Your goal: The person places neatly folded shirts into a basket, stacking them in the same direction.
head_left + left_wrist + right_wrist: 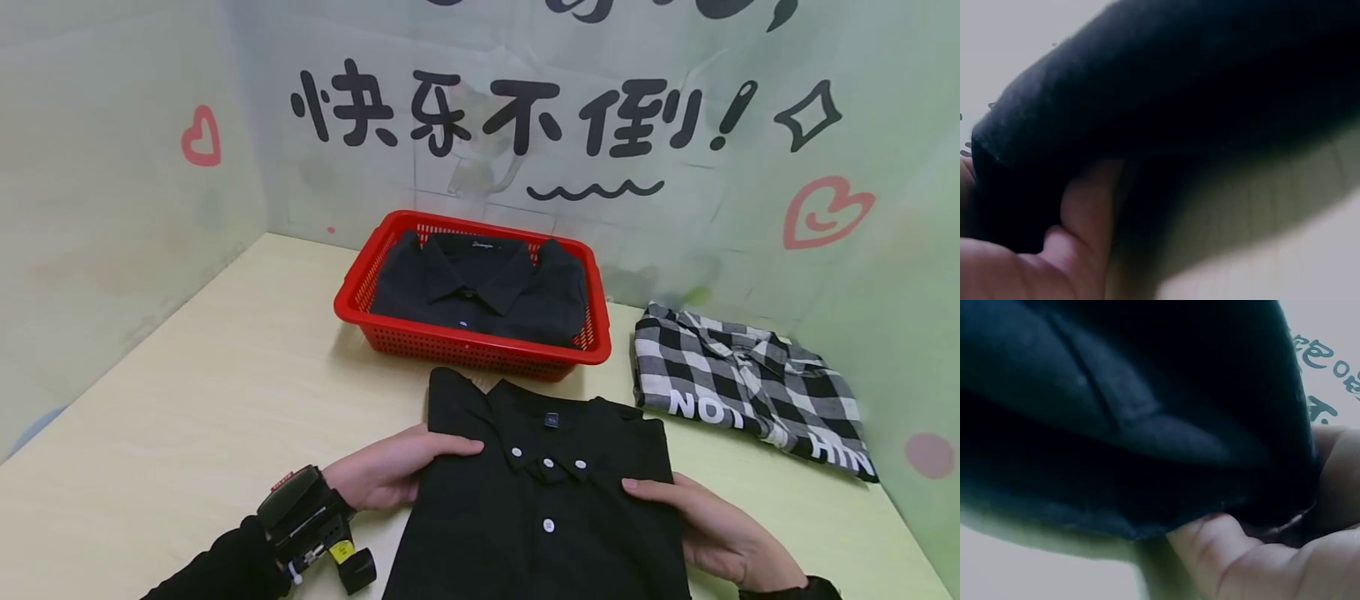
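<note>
A folded black shirt [592, 525] with white buttons is held up between both hands in the head view, its collar toward the basket. My left hand [393, 467] grips its left edge, thumb on the front and fingers behind. On the opposite edge, my right hand [712, 529] pinches the cloth the same way. From below, the left wrist view shows the dark shirt [1166, 81] above the left hand's fingers [1088, 212]. In the right wrist view the folded layers of the shirt [1116, 481] sit in the right hand's grasp, with its fingers [1210, 547] underneath.
Behind the shirt stands a red plastic basket [480, 340] with a folded dark shirt [480, 287] in it. A folded black-and-white checked shirt [742, 379] with white lettering lies at the right. Printed sheets [480, 175] line the back and sides of the pale table [225, 400].
</note>
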### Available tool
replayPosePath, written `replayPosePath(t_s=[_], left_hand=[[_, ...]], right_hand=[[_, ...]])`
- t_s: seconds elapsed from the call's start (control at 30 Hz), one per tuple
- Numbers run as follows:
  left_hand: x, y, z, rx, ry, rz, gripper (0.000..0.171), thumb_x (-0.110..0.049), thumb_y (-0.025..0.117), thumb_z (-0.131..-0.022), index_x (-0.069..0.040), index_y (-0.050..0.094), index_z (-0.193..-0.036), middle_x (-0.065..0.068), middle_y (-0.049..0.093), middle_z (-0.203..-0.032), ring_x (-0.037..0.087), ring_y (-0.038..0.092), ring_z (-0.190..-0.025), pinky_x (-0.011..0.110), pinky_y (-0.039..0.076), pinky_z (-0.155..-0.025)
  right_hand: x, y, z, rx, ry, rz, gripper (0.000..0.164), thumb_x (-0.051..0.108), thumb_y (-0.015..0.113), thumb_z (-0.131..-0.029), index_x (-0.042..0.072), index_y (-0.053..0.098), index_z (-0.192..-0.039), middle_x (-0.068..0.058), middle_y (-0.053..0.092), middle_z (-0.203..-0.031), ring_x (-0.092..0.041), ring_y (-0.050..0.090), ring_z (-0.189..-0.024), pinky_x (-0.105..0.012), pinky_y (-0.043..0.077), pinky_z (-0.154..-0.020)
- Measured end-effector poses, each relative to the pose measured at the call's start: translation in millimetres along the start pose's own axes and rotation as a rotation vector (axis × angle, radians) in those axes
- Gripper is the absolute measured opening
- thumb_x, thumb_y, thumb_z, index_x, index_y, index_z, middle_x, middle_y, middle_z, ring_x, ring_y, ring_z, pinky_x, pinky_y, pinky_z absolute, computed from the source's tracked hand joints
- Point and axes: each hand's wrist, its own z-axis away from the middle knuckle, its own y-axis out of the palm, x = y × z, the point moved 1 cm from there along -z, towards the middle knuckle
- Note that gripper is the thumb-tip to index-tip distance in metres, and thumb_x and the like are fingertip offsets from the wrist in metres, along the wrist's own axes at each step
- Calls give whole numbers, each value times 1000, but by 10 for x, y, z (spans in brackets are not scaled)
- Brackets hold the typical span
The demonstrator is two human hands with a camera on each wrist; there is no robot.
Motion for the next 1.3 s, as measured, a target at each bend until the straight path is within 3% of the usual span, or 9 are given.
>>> replayPosePath(t_s=[0.23, 0.63, 0.87, 1.3], left_hand=[[66, -44, -4, 5, 12, 5, 38, -22, 62, -96, 1, 50, -125, 13, 69, -109, 23, 68, -95, 41, 55, -84], [86, -65, 62, -1, 10, 24, 47, -15, 62, -96, 1, 37, -133, 14, 65, -113, 26, 66, -100, 42, 54, -86], [104, -60, 98, 0, 14, 71, 52, 0, 63, -90, 5, 36, -133, 16, 55, -124, 26, 61, -105, 42, 49, -94], [78, -73, 87, -12, 36, 94, 55, 7, 65, -85, 4, 36, -132, 16, 52, -126, 27, 59, -105, 42, 48, -95]], right_hand=[[-44, -36, -29, -24, -13, -24, 67, 16, 54, -102, 4, 6, -147, -13, 56, -127, -29, 57, -114, -50, 43, -101], [-67, -79, -22, -27, -56, 76, 66, 12, 58, -99, 1, 11, -144, -13, 53, -128, -29, 56, -116, -49, 43, -100], [-80, -128, 18, -14, -63, 117, 53, 8, 62, -96, -5, 31, -137, -12, 53, -126, -27, 56, -114, -45, 44, -99], [-92, -176, 17, 46, -85, 117, 30, 7, 57, -99, 2, 50, -127, -8, 57, -122, -24, 57, -112, -43, 46, -97]])
